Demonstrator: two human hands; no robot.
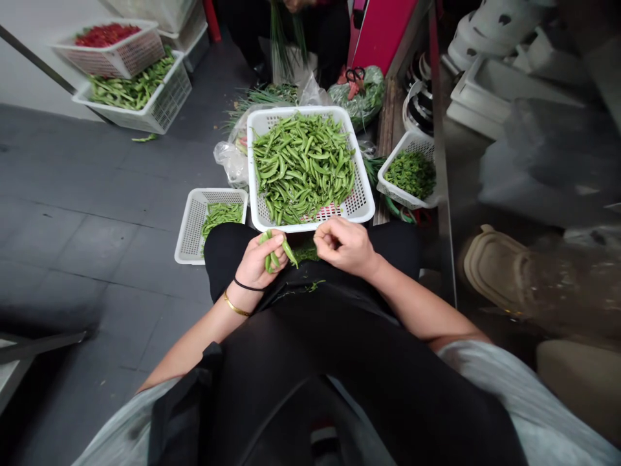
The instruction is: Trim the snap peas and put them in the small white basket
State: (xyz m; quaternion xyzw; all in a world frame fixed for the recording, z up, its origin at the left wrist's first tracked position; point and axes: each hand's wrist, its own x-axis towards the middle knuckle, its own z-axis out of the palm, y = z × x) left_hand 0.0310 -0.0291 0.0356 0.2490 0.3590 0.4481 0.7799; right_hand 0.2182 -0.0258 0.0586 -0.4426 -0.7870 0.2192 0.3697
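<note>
My left hand (pixel 259 261) is closed around a few green pea pods (pixel 272 256) above my lap. My right hand (pixel 345 244) is curled shut beside it, near the tip of one pod; what its fingers pinch is too small to make out. Right in front of both hands stands a large white basket (pixel 361 204) heaped with green pea pods (pixel 303 165). A smaller white basket (pixel 190 226) on the floor to the left holds a few pods (pixel 221 213). Green scraps lie on my black apron (pixel 310 285).
A small white basket of green trimmings (pixel 411 173) sits to the right. Stacked baskets of green pods (pixel 136 90) and red chillies (pixel 107 35) stand far left. Another person (pixel 291 26) sits behind with green stalks. A plastic bag and scissors (pixel 356 77) lie beyond the big basket.
</note>
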